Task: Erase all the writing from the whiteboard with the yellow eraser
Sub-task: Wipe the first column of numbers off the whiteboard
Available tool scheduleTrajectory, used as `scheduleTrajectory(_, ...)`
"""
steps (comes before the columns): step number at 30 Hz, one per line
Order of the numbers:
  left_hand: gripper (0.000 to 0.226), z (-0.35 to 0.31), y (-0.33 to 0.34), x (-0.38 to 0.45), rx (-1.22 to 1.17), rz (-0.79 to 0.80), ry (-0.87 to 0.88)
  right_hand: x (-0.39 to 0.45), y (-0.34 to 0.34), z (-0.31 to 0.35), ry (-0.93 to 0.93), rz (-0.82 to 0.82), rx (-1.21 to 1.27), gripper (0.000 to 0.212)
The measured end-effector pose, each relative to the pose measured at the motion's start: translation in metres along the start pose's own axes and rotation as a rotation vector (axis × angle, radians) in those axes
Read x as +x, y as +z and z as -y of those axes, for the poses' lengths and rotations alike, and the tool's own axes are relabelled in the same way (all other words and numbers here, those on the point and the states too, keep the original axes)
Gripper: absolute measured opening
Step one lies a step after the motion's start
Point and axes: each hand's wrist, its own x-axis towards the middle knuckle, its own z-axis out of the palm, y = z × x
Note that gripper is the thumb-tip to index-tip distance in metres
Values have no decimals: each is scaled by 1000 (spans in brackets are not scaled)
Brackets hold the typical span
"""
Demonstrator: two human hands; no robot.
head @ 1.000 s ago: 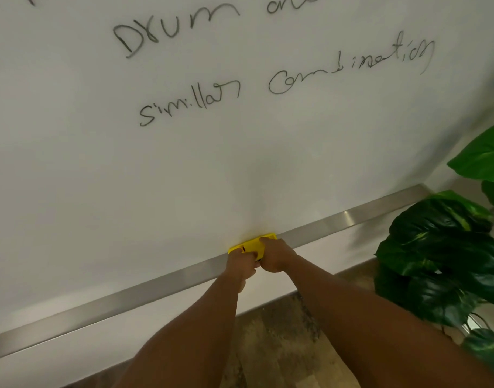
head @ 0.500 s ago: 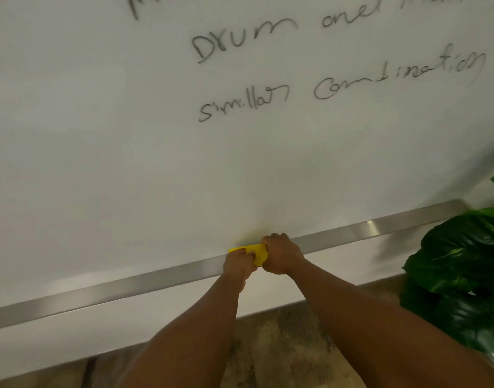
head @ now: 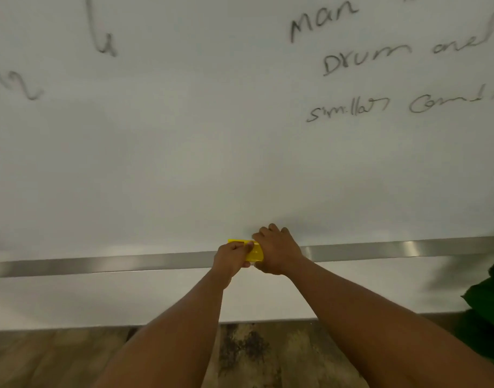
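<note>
The yellow eraser [head: 254,251] sits at the metal tray rail [head: 100,264] along the bottom of the whiteboard [head: 212,149]. My left hand [head: 231,260] grips its left end with curled fingers. My right hand [head: 279,252] curls over its right end. Only a small yellow patch shows between them. Black handwriting [head: 366,60] fills the board's upper right, reading "man", "Drum and", "simillar Comb". More blurred strokes [head: 103,37] sit at the upper left.
A leafy green plant [head: 486,309] stands at the right edge, below the tray rail. Wood-pattern floor [head: 248,357] runs below the white wall strip [head: 72,301] under the board.
The view has swung left, so the writing slid to the right and new strokes appeared at the upper left. Both hands stay on the eraser at the tray rail.
</note>
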Motion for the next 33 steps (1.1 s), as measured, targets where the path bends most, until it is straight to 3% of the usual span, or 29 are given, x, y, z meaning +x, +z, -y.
scheduleTrajectory(8,31,1,-87,-23,-36,-149,185,18,-41,82,-68,-133,-32,51)
scheduleTrajectory(16,20,-4,-160,-44,-8,-332,404,32,-86,146,-72,-313,-78,41)
scheduleTrajectory(20,9,-6,-197,-52,-27,-431,532,38,-110,171,-87,-390,-111,45)
scheduleTrajectory(25,18,-16,-250,-61,-7,-532,653,48,-148,200,-120,-497,-179,50)
scheduleTrajectory(33,10,-51,-328,-89,79,-752,787,66,-216,256,-141,-679,-147,55)
